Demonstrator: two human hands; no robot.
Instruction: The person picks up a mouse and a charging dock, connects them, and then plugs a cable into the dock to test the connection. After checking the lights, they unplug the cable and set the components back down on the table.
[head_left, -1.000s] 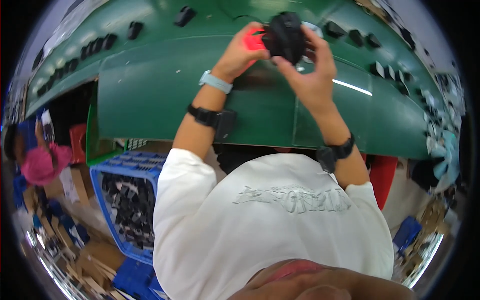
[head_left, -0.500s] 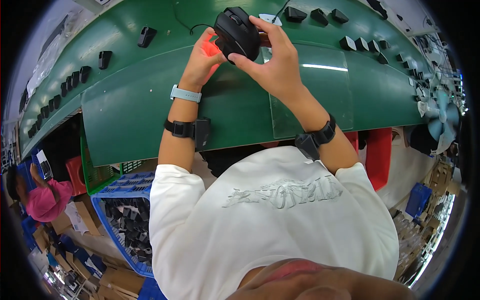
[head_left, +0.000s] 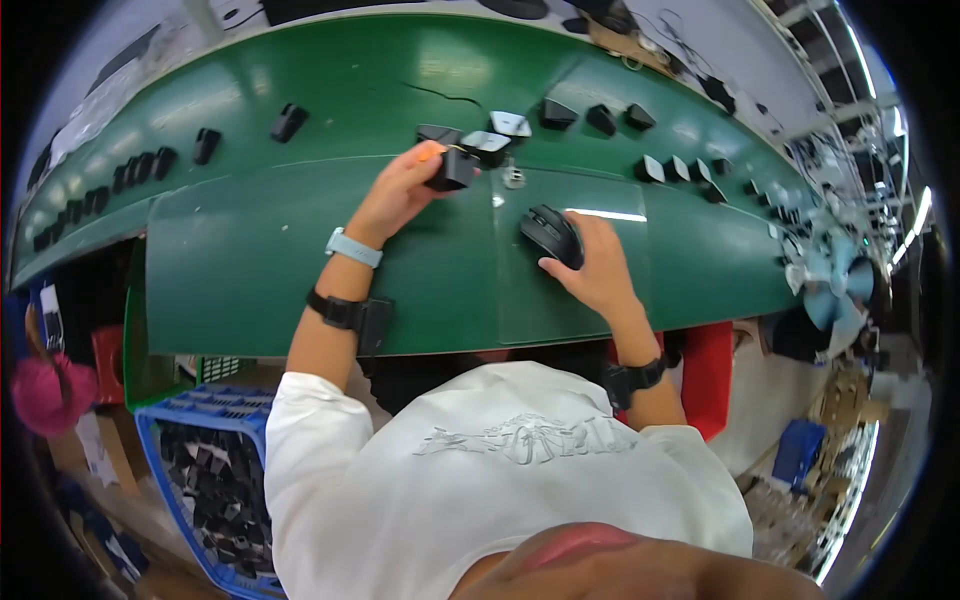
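Around the mouse [head_left: 549,234] spreads a green table [head_left: 270,265], blue crate [head_left: 222,405] nearby

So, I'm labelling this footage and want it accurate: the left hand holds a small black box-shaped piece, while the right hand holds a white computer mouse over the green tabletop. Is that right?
Not quite: the computer mouse is black, not white, as the head view shows. The left hand holds a small black box-shaped piece, and the right hand holds the mouse over the green tabletop.
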